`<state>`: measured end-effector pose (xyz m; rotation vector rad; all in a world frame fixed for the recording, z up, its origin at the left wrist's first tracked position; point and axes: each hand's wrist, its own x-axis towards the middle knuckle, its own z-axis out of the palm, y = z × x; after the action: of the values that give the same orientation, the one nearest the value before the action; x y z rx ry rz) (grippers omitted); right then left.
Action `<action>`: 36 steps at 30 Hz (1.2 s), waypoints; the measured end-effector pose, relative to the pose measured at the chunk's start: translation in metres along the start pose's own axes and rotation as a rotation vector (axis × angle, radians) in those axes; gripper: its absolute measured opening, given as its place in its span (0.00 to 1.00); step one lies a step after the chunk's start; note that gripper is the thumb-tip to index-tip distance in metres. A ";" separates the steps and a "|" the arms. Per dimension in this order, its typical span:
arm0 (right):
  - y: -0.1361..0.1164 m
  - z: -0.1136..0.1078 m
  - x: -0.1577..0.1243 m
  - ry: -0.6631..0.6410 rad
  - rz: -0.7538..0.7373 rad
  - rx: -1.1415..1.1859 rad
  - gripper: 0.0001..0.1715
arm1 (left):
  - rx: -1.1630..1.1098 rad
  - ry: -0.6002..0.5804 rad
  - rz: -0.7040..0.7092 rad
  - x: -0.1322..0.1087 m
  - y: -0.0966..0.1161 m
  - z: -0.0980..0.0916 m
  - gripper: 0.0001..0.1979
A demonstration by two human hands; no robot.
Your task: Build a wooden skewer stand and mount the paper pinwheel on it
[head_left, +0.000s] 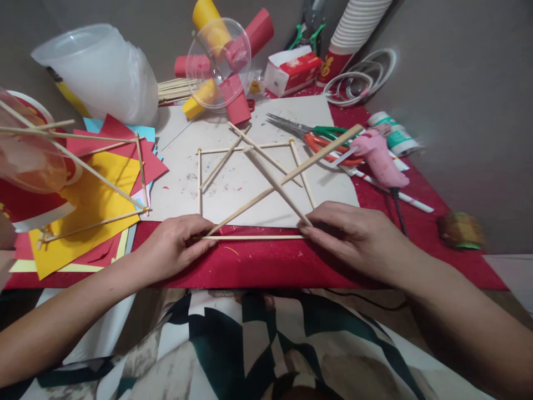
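Note:
A frame of thin wooden sticks (250,183) lies on a white sheet (266,194) over the red table cover. My left hand (175,244) pinches the frame's near left corner, where a long diagonal stick (287,178) meets the near horizontal stick (254,237). My right hand (350,233) pinches the near right corner, fingers closed on the stick ends. Both hands rest on the red cover (270,261).
Coloured paper sheets (87,205) and another stick frame (100,183) lie at left. Scissors (316,136), a pink glue gun (377,158) and a glue bottle (395,133) sit at right. A paper-roll and clear-cup model (220,61), plastic cups (100,66) and stacked paper cups (353,28) stand behind.

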<state>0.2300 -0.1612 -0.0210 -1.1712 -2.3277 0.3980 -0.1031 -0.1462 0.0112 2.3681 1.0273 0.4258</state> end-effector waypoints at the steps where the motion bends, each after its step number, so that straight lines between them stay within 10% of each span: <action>1: 0.000 0.000 0.001 0.005 0.001 0.004 0.08 | 0.016 -0.007 -0.002 0.002 0.000 -0.002 0.08; 36: -0.005 -0.032 0.035 -0.135 0.174 0.061 0.13 | -0.030 0.007 -0.221 0.045 -0.022 -0.022 0.11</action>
<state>0.2267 -0.1342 0.0182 -1.3595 -2.3156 0.6240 -0.0966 -0.0928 0.0206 2.1975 1.2601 0.3641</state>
